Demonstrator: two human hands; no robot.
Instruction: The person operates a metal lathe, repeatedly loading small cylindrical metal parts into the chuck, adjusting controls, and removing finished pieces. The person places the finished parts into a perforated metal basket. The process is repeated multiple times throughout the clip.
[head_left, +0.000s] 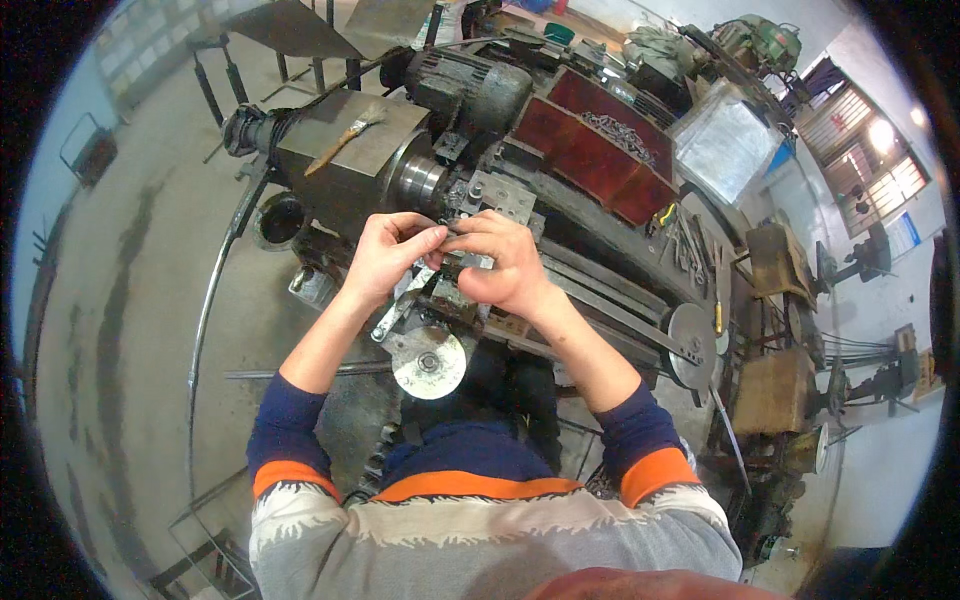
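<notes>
Head camera view shows the left hand [388, 252] and the right hand [503, 265] meeting at their fingertips over the middle of a lathe [605, 290]; both sets of fingers are drawn in, thumb toward forefinger, but whether they grip some small piece cannot be told, since the fingers cover the spot. Just beyond the right hand's knuckles sits a metal block [512, 200] with bolts on top, and a shiny round chuck [418, 182] stands near it, to the far left. On the near side, below the hands, a silver lever [400, 302] slants toward a pale round wheel [428, 362]. Farther left, a brush [345, 140] with a wooden handle lies on top of the lathe's boxy end, and a grimy motor [470, 88] sits behind. Toward the far right, a dark red tray [595, 165] stands on the lathe, with a heap of small metal parts [622, 132] in it. Right of the tray are a shiny sheet [727, 140] and, nearer, a cluster of hand tools [688, 248]. Bare grey floor [145, 300] spreads across the left, and a window [875, 150] shows at the far right.
</notes>
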